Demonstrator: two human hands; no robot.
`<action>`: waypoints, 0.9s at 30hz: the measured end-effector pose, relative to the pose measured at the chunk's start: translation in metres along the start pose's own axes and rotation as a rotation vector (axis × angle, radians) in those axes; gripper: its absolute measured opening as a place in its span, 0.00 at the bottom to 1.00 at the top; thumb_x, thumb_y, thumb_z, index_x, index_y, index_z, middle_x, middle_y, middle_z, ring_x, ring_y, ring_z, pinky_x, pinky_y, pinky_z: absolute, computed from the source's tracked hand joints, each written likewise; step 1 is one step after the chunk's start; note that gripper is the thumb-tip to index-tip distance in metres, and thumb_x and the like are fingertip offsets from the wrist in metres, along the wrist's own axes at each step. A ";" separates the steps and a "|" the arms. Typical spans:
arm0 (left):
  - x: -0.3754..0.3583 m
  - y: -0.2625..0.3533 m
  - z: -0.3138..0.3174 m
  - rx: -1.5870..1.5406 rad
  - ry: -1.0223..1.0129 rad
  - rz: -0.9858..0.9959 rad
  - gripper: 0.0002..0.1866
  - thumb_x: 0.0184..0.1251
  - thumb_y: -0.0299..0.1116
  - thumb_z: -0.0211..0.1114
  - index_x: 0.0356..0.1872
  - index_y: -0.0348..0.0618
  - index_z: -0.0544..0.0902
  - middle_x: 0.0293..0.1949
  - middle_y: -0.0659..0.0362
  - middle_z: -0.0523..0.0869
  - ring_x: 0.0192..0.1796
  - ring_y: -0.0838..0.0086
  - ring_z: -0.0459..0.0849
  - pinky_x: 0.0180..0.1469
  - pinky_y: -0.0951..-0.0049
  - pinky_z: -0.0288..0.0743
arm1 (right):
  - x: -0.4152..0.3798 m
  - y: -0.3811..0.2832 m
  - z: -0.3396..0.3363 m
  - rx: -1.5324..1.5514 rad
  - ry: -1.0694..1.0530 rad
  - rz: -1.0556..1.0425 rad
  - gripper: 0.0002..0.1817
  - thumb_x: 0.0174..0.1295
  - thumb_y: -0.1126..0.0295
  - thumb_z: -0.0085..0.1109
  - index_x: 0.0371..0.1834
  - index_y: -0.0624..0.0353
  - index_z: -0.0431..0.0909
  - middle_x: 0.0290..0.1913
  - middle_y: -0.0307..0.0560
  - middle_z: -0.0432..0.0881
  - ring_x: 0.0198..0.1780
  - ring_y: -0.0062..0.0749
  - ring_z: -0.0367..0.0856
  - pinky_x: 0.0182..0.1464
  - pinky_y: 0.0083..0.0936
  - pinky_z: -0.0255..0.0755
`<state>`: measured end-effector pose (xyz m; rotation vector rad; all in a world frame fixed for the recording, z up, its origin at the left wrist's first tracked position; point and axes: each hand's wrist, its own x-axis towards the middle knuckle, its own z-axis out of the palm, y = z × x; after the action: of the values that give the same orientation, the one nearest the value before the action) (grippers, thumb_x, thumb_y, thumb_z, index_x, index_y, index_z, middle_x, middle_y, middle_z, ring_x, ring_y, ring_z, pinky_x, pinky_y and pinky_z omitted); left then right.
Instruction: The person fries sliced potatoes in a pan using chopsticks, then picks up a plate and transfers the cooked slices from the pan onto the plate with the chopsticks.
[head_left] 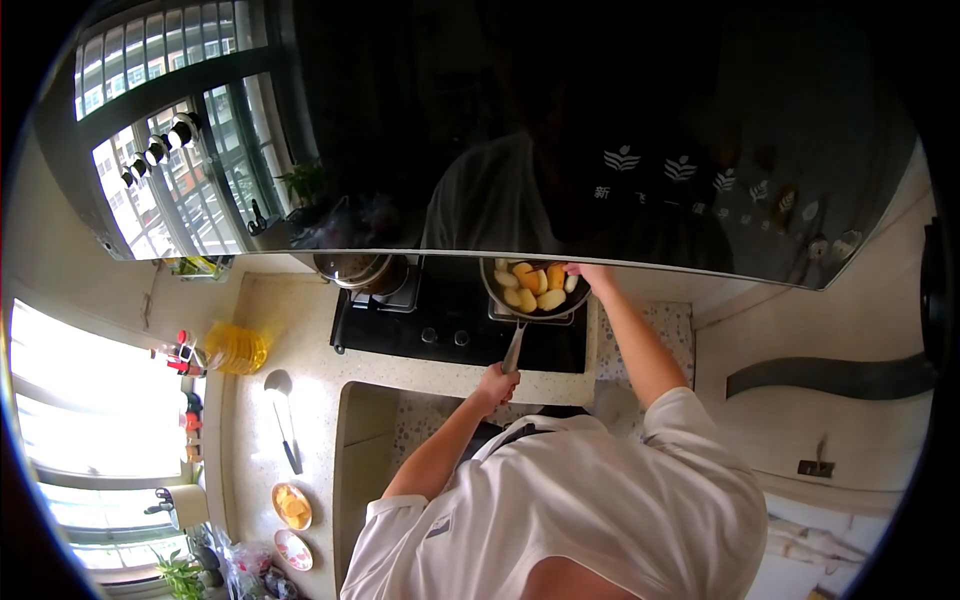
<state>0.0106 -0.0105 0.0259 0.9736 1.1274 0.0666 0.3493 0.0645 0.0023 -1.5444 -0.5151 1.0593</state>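
On the right burner of the black gas stove (400, 330) sits a frying pan (494, 292) with yellow, orange and whitish food slices (548, 299) spread in it. My left hand (497, 385) is wrapped round the pan's handle (514, 347), below the stove's front edge. At the pan's upper right rim, my right hand (591, 276) reaches over the slices with its fingers drawn together. The range hood's edge lies close above that hand, and whatever is between its fingertips is too small to make out.
A lidded pot (352, 270) stands on the left burner. The dark range hood (600, 215) overhangs the stove. Along the left counter are an oil bottle (237, 347), a ladle (283, 415), a plate of yellow pieces (292, 507) and a patterned plate (293, 550).
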 end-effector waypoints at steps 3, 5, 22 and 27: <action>0.004 -0.003 -0.003 0.002 -0.052 -0.033 0.05 0.62 0.31 0.61 0.32 0.45 0.72 0.17 0.63 0.68 0.16 0.77 0.64 0.18 0.72 0.58 | -0.023 -0.007 0.018 -0.149 -0.008 0.006 0.20 0.77 0.60 0.43 0.42 0.66 0.80 0.32 0.50 0.87 0.28 0.33 0.86 0.32 0.25 0.81; 0.006 -0.004 -0.001 -0.017 -0.040 -0.022 0.06 0.60 0.30 0.60 0.30 0.44 0.72 0.16 0.64 0.68 0.14 0.78 0.64 0.17 0.71 0.57 | -0.032 -0.009 0.021 -0.192 0.012 -0.044 0.20 0.77 0.59 0.44 0.42 0.66 0.80 0.32 0.49 0.86 0.28 0.32 0.87 0.31 0.25 0.80; 0.009 -0.006 0.000 -0.020 -0.044 -0.026 0.06 0.60 0.31 0.60 0.29 0.44 0.72 0.16 0.64 0.68 0.15 0.78 0.64 0.17 0.70 0.58 | -0.071 -0.019 -0.001 -0.044 0.037 -0.133 0.26 0.75 0.50 0.51 0.39 0.67 0.82 0.29 0.47 0.86 0.27 0.27 0.85 0.31 0.23 0.81; 0.009 -0.008 0.001 -0.042 -0.049 -0.018 0.05 0.60 0.30 0.60 0.29 0.44 0.72 0.15 0.64 0.68 0.14 0.78 0.64 0.16 0.70 0.58 | -0.089 -0.048 -0.050 -0.247 -0.102 -0.417 0.20 0.74 0.56 0.54 0.36 0.64 0.83 0.26 0.40 0.84 0.22 0.21 0.83 0.25 0.19 0.77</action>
<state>0.0127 -0.0113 0.0143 0.9235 1.0855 0.0513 0.3575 -0.0206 0.0758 -1.5094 -1.0215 0.7733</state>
